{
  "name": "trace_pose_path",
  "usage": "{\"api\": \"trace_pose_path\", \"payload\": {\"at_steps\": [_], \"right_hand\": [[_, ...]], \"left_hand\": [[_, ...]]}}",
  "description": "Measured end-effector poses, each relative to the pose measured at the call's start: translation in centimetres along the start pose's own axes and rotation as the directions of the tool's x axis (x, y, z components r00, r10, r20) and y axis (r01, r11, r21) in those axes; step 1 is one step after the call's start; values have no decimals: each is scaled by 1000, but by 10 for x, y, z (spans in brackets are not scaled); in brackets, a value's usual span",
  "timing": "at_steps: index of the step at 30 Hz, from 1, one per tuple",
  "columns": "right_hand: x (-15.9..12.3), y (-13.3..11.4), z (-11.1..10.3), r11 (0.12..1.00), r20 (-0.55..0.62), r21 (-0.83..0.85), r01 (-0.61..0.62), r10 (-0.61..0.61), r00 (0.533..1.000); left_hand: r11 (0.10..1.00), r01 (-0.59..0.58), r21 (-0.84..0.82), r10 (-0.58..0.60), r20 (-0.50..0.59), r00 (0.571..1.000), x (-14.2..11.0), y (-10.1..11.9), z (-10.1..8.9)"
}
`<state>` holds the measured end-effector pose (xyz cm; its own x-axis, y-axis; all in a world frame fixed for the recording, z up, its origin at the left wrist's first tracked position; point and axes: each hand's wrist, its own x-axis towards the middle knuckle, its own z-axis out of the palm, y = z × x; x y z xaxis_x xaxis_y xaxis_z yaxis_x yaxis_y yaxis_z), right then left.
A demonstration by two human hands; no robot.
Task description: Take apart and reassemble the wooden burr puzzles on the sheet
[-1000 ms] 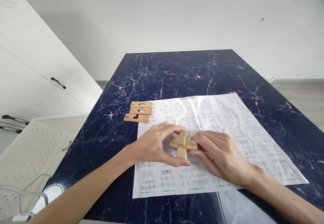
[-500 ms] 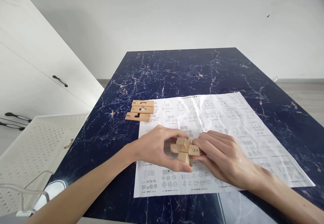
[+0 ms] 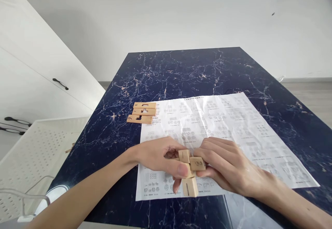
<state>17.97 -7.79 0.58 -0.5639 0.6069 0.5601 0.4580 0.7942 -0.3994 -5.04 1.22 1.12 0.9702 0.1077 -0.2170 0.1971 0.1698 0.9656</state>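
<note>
At nine o'clock from the wooden puzzle (image 3: 189,171), a perforated white basket (image 3: 36,142) holds a small wooden piece (image 3: 68,150). The left hand (image 3: 158,154) keeps a firm grip on the puzzle from nine o'clock, the right hand (image 3: 229,163) from three.

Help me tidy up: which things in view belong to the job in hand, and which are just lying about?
Probably part of it:
cluster of wooden blocks, in the left hand and right hand
three flat wooden pieces
printed sheet

Probably just lying about:
white perforated container
pale cable
</note>
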Motion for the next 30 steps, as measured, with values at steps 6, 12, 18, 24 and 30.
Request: {"api": "trace_pose_path", "payload": {"at_steps": [6, 12, 18, 24, 30], "right_hand": [[1, 1, -1, 996, 10, 83, -24, 23, 1000], [-2, 0, 0, 991, 2, 111, -72, 72, 997], [-3, -2, 4, 985, -7, 145, -94, 97, 995], [-3, -4, 7, 978, -62, 146, -149, 160, 985], [-3, -3, 12, 971, -41, 171, -167, 177, 983]], "left_hand": [[999, -11, -32, 13, 62, 998, 4, -2, -1], [1000, -15, 5, 15, -33, 999, 4, -5, 0], [1000, -9, 5, 9, -14, 1000, 6, -9, 0], [996, -61, 72, 65, -43, 997, 9, -9, -1], [994, -29, 107, 39, -86, 996, 8, -5, 1]]}}
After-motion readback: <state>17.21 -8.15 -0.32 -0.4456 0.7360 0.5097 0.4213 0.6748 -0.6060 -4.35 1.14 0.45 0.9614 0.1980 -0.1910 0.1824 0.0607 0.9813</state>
